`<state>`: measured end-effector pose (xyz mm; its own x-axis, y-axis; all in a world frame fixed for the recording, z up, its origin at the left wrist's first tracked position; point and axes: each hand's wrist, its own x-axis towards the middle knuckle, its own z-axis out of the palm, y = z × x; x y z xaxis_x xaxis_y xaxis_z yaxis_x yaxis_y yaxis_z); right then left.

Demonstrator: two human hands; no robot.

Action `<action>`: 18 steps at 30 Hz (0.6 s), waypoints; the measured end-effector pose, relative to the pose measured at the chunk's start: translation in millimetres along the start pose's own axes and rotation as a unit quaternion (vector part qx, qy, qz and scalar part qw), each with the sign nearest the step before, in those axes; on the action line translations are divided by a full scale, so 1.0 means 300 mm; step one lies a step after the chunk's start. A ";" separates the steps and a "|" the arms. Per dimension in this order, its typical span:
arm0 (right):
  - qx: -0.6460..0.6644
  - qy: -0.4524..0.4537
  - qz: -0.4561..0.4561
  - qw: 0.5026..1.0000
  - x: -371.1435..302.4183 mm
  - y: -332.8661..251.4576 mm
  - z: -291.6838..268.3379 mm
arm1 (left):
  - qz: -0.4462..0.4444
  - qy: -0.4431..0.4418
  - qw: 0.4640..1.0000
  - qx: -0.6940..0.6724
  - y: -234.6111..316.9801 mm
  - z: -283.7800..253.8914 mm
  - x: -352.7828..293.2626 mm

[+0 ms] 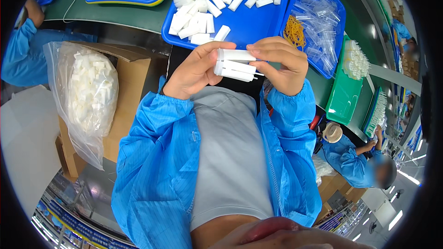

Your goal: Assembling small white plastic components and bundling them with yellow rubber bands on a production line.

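Observation:
In front of my chest, both hands hold a small bundle of white plastic pieces [237, 68]. The pieces lie side by side, with thin tips sticking out at their right end and a translucent round band or cap around their left end. My left hand [196, 70] is closed on that left end, thumb and fingers around it. My right hand [285, 64] pinches at the right end, near the thin tips. Just beyond my hands is a blue tray [258, 23] with many loose white pieces [200, 20] like these, heaped toward its left and far side.
Right of it, another blue tray [342, 16] holds clear plastic tubes [318, 23] and yellow rubber bands [294, 32]. A green tray [340, 103] carries bundled white parts. At left, a cardboard box [134, 80] holds a bag of white pieces [90, 92]. Co-workers sit left and right.

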<state>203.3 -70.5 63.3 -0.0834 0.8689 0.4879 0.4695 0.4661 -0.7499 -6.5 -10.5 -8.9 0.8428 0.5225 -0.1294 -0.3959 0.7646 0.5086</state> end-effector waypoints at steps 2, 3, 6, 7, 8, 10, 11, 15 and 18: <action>0.020 0.006 0.002 1.000 0.000 0.006 0.003 | -0.003 0.000 1.000 0.009 0.000 0.000 0.010; -0.006 0.002 -0.006 1.000 0.003 0.005 -0.002 | -0.014 -0.010 1.000 -0.015 0.020 -0.003 0.001; -0.039 -0.025 -0.026 0.999 -0.002 0.004 -0.017 | -0.022 0.026 0.999 -0.007 0.020 -0.006 0.009; -0.020 -0.039 -0.027 0.999 -0.004 0.004 -0.021 | 0.000 0.002 1.000 -0.001 0.025 0.000 0.003; -0.002 -0.053 -0.027 0.998 -0.011 0.006 -0.028 | 0.014 -0.019 0.999 0.045 0.030 -0.018 0.004; -0.022 -0.050 -0.018 0.998 -0.032 0.015 -0.064 | 0.018 0.021 0.987 0.156 0.036 -0.011 -0.003; -0.083 0.004 0.030 0.996 -0.048 0.029 -0.094 | 0.018 0.015 0.988 0.153 0.039 -0.005 -0.006; -0.422 0.063 0.133 0.894 -0.144 0.131 -0.264 | 0.021 0.029 0.993 0.116 0.060 0.018 -0.005; -0.510 0.023 0.239 0.826 -0.224 0.165 -0.351 | 0.017 0.037 0.993 0.111 0.060 0.015 -0.001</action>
<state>324.8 -123.3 40.4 0.3481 0.8947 0.2800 0.9375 -0.3312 -0.1071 -12.1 1.6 4.0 0.7979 0.5791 -0.1675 -0.3268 0.6489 0.6871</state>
